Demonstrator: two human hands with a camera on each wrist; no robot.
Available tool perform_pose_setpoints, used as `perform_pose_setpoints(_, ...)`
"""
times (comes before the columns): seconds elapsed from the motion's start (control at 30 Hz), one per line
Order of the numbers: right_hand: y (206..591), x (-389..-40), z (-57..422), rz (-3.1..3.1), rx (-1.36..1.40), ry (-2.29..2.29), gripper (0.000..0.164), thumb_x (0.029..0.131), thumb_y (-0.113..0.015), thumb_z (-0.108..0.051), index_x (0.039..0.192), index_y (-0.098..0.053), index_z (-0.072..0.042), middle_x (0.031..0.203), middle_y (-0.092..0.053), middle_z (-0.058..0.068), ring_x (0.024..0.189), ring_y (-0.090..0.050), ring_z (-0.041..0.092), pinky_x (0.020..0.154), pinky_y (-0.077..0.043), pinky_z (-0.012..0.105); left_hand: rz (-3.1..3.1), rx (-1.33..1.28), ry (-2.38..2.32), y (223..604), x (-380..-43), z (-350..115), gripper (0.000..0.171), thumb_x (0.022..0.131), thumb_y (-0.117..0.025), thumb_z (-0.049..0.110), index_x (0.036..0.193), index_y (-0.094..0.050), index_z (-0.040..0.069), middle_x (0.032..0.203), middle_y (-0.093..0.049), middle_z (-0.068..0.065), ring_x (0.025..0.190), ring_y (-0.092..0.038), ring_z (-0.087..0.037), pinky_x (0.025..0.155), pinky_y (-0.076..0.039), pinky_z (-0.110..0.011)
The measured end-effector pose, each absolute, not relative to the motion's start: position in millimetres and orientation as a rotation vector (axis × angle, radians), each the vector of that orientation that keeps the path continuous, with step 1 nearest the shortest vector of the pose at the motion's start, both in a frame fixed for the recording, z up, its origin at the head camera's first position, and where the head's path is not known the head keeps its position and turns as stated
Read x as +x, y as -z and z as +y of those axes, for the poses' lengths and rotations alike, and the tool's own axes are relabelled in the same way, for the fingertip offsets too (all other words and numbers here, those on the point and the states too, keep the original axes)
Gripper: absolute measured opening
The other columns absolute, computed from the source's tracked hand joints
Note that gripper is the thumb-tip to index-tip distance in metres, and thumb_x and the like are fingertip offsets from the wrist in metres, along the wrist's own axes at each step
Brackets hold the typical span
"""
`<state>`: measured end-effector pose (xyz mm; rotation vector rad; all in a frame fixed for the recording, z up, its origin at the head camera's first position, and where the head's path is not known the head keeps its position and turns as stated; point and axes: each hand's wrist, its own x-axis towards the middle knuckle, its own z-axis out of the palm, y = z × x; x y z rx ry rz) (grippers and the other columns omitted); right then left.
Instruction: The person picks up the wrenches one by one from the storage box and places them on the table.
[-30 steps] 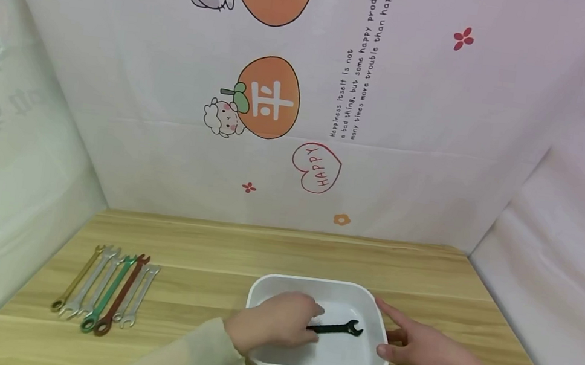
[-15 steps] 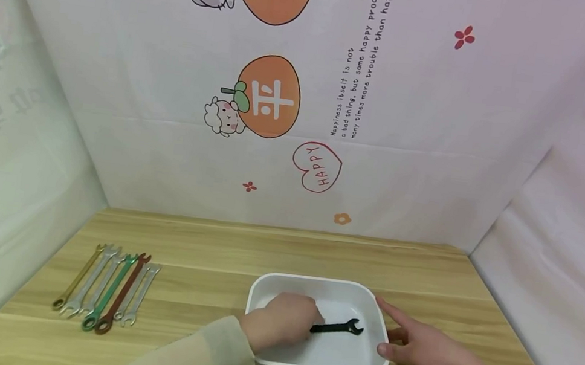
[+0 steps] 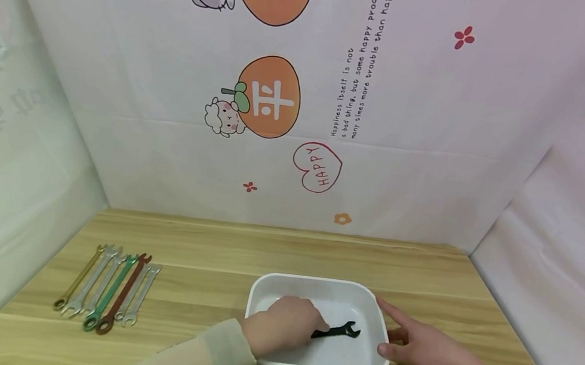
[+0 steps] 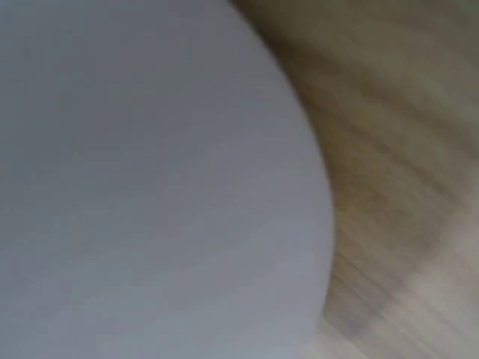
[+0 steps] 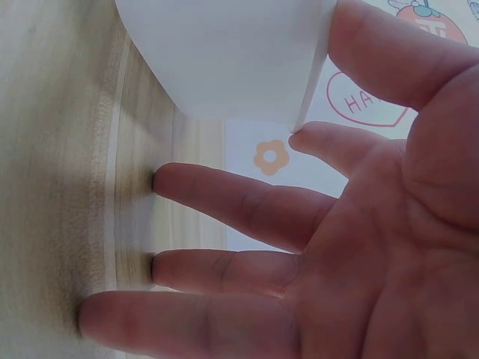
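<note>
In the head view my left hand (image 3: pixel 282 327) reaches into a white plastic tray (image 3: pixel 353 360) and grips a black open-end wrench (image 3: pixel 342 330). The wrench's open jaw points right; its other end is hidden under the hand. At the tray's right side is my right hand (image 3: pixel 425 351), thumb and index finger touching the rim. The right wrist view shows its other fingers (image 5: pixel 239 206) extended, with their tips down on the table. Only the blurred pale wall of the tray (image 4: pixel 165 187) and some tabletop appear in the left wrist view.
Several combination wrenches (image 3: pixel 120 292), gold, silver, green and red-brown, lie side by side at the left of the wooden table (image 3: pixel 208 245). White printed cloth (image 3: pixel 392 176) hangs behind the table and along both sides.
My left hand has closed its fingers around the black wrench. The wrench has shifted slightly left and its angle has changed a little. The right hand stays at the rim.
</note>
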<state>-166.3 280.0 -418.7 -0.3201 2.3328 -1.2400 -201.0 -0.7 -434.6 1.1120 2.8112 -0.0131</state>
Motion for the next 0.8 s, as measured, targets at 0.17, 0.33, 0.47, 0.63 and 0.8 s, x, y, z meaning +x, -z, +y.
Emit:
perform_pose_setpoints(0.17, 419.2, -166.1, 280.4, 2.318, -0.319, 1.252, 0.089, 0.093, -0.072, -0.028, 0.161, -0.015, -0.019, 0.13, -0.059, 0.024, 0.116, -0.055, 0.043, 0.074, -0.053, 0.056, 2.789, 1.172, -0.037, 434.8, -199.8, -1.8, 0.023, 0.086, -0.069, 0.008, 0.098, -0.075, 0.027, 0.074, -0.06, 0.012, 0.067, -0.052, -0.008, 0.06, -0.046, -0.028)
perform_pose_setpoints(0.33, 418.1, -165.5, 280.3, 2.328, -0.33, 1.248, 0.089, 0.093, -0.072, -0.028, 0.161, -0.016, -0.019, 0.129, -0.06, 0.024, 0.115, -0.056, 0.041, 0.073, -0.052, 0.054, 2.816, 1.11, -0.109, 434.7, -200.1, -4.7, 0.028, 0.08, -0.069, 0.002, 0.092, -0.07, 0.027, 0.068, -0.052, 0.01, 0.066, -0.049, -0.01, 0.056, -0.043, -0.03)
perform_pose_setpoints(0.47, 417.0, -165.5, 279.5, 2.327, -0.341, 1.249, 0.088, 0.093, -0.071, -0.027, 0.161, -0.016, -0.017, 0.128, -0.06, 0.025, 0.114, -0.056, 0.041, 0.073, -0.052, 0.054, 2.816, 1.089, -0.136, 432.5, -200.7, -7.6, 0.037, 0.079, -0.07, 0.003, 0.105, -0.073, 0.031, 0.073, -0.057, 0.011, 0.069, -0.051, -0.009, 0.058, -0.045, -0.03)
perform_pose_setpoints(0.63, 416.8, -165.9, 278.7, 2.327, -0.344, 1.25, 0.089, 0.093, -0.072, -0.027, 0.161, -0.016, -0.016, 0.128, -0.059, 0.026, 0.111, -0.057, 0.04, 0.071, -0.052, 0.053, 2.794, 1.058, -0.206, 428.3, -202.8, -9.9, 0.044, 0.079, -0.069, 0.001, 0.112, -0.073, 0.03, 0.082, -0.063, 0.011, 0.073, -0.052, -0.007, 0.063, -0.046, -0.028)
perform_pose_setpoints(0.8, 417.9, -166.5, 279.4, 2.321, -0.318, 1.251, 0.089, 0.093, -0.072, -0.027, 0.161, -0.015, -0.017, 0.129, -0.059, 0.027, 0.112, -0.056, 0.041, 0.069, -0.052, 0.055, 2.739, 0.986, -0.358, 423.1, -207.2, -12.9, 0.044, 0.079, -0.07, 0.001, 0.116, -0.07, 0.025, 0.085, -0.063, 0.009, 0.072, -0.051, -0.008, 0.065, -0.045, -0.026)
